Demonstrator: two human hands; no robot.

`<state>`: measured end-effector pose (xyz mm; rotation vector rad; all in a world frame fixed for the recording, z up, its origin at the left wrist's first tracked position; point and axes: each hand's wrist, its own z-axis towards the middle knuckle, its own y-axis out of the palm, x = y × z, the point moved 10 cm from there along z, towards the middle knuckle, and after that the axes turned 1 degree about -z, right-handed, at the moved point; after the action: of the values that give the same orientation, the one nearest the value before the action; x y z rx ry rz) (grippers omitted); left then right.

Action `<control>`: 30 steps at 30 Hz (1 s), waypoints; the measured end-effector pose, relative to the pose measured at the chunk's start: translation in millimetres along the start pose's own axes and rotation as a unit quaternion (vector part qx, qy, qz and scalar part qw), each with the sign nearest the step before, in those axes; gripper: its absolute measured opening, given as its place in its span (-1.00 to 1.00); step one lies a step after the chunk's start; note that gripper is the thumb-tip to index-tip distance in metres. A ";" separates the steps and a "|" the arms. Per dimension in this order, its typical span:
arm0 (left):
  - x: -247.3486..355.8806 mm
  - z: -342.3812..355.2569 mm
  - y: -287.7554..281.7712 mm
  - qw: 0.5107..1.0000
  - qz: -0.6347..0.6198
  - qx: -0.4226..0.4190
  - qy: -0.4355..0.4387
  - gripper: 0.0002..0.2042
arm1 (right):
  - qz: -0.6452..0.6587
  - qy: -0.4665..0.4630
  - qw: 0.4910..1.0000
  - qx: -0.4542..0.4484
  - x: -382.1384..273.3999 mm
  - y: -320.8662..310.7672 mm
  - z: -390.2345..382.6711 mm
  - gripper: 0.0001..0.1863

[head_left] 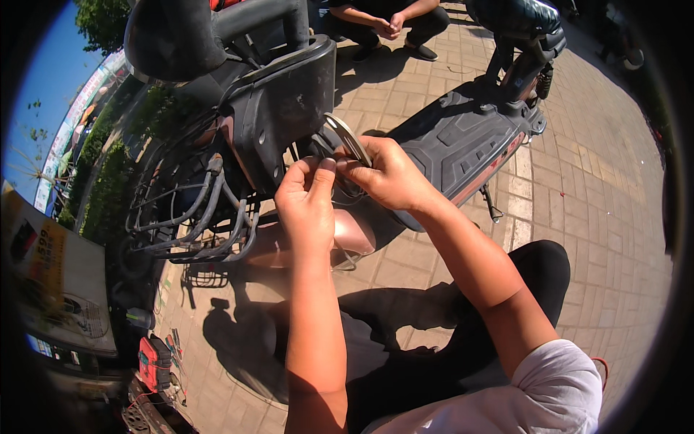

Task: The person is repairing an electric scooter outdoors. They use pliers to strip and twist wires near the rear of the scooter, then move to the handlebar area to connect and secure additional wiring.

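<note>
Both of my hands meet in front of a scooter's black front panel [278, 101], close to dark wires [350, 191]. My left hand [307, 199] is closed in a pinch, thumb against fingers; what lies between them is too small to make out. Beside it, my right hand [387, 172] is closed around a flat, rounded pale-and-dark object [345, 139], whose kind I cannot tell. The fingertips of the two hands nearly touch. Below them is the scooter's pinkish body part [350, 231].
A black wire basket [195, 210] juts out on the left, and the scooter's footboard [463, 137] extends right. A person [390, 25] squats beyond, hands together. A red-and-black case [155, 363] and tools stand at lower left. Paving [600, 217] surrounds the scooter.
</note>
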<state>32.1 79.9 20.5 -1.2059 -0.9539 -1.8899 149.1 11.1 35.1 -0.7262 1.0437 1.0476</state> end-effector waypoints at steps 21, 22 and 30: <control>23.4 -6.6 6.5 0.990 0.075 -0.001 0.121 -0.83 | 0.121 0.082 0.986 -0.085 25.1 2.9 2.4 -0.80; 24.7 -11.1 4.9 0.980 0.129 0.012 0.154 -0.84 | 0.153 0.087 0.980 -0.095 27.6 5.1 2.5 -0.79; 72.8 -35.4 30.1 0.795 0.475 -0.041 0.375 -0.69 | 0.183 0.010 0.980 -0.080 20.0 7.0 -0.5 -0.78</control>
<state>18.5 23.0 84.0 -0.6249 0.1934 -1.3245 145.0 19.8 16.2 -0.6887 1.1466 1.4561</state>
